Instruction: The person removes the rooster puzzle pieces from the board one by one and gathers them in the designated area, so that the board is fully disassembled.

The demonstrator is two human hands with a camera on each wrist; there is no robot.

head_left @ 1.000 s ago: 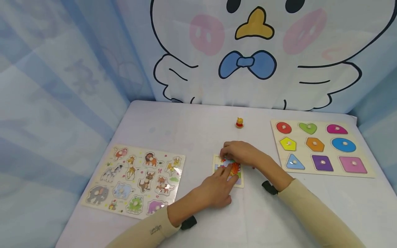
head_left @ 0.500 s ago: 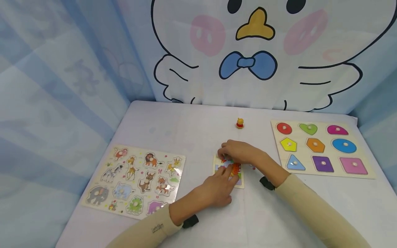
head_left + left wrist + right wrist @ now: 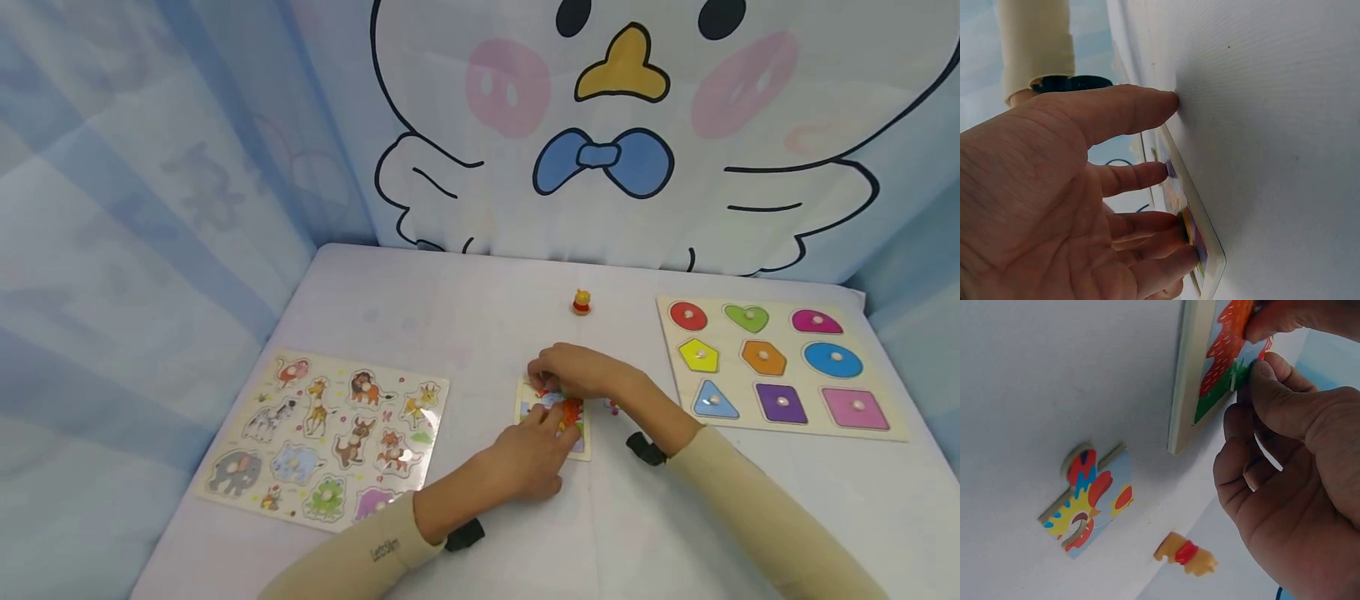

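Observation:
A small wooden jigsaw board (image 3: 579, 455) with a bright picture lies on the white table between the hands. My left hand (image 3: 528, 458) rests its extended fingertips on the picture; in the left wrist view its thumb touches the cloth beside the board's edge (image 3: 1213, 269). At the board's far edge, my right hand (image 3: 577, 371) has curled fingers and pinches a jigsaw piece (image 3: 1266, 349), mostly hidden by thumb and fingers. Close to the right forearm lies a loose jigsaw piece (image 3: 1094, 494) with a yellow, red and blue print, partly covered in the head view.
Farther back stands a small yellow-and-red bear figurine (image 3: 581, 302). An animal peg puzzle (image 3: 330, 442) lies to the left, partly under the left forearm. To the right is a shape peg puzzle (image 3: 780, 367). A cartoon curtain (image 3: 510, 200) hangs behind the table.
My right hand has shifted slightly left along the board's far edge, and more of the loose piece shows beside the forearm. The left hand keeps its place on the board.

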